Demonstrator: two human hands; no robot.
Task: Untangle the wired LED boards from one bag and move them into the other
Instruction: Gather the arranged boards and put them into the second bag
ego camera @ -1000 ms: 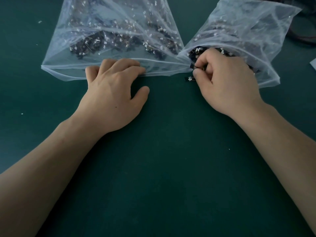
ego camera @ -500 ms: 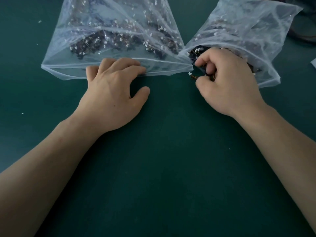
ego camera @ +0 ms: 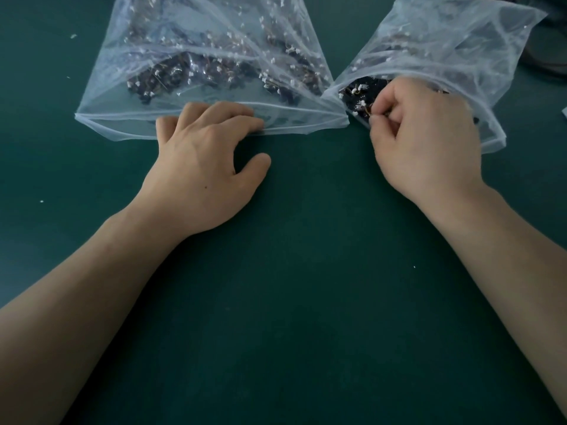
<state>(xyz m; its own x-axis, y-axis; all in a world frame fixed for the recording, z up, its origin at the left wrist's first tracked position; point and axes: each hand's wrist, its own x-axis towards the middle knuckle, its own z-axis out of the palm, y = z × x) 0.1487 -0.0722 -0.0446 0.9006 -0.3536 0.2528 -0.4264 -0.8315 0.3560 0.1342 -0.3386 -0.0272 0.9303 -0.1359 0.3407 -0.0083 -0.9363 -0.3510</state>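
Two clear plastic bags lie on the dark green counter, mouths toward the person and corners touching. The left bag sits at 11 o'clock in the view and the right bag at 1 o'clock.

The right hand is at the right bag's open mouth, knuckles up and fingers curled in. Its grip is closed, thumb and forefinger pinching a thin wire of the wired LED boards. That dark clump, dotted with white connectors, lies just at 10 o'clock from the pinch, touching the fingertips and half inside the bag's lip. What sits under the palm is hidden.

The left hand lies flat at the left bag's mouth, its grip loose and holding nothing. The fingers press down on the bag's near rim, and the thumb is spread out toward 3 o'clock on the bare counter. A larger heap of boards shows through the plastic at 12 o'clock from those fingers, deeper in the bag and apart from them.
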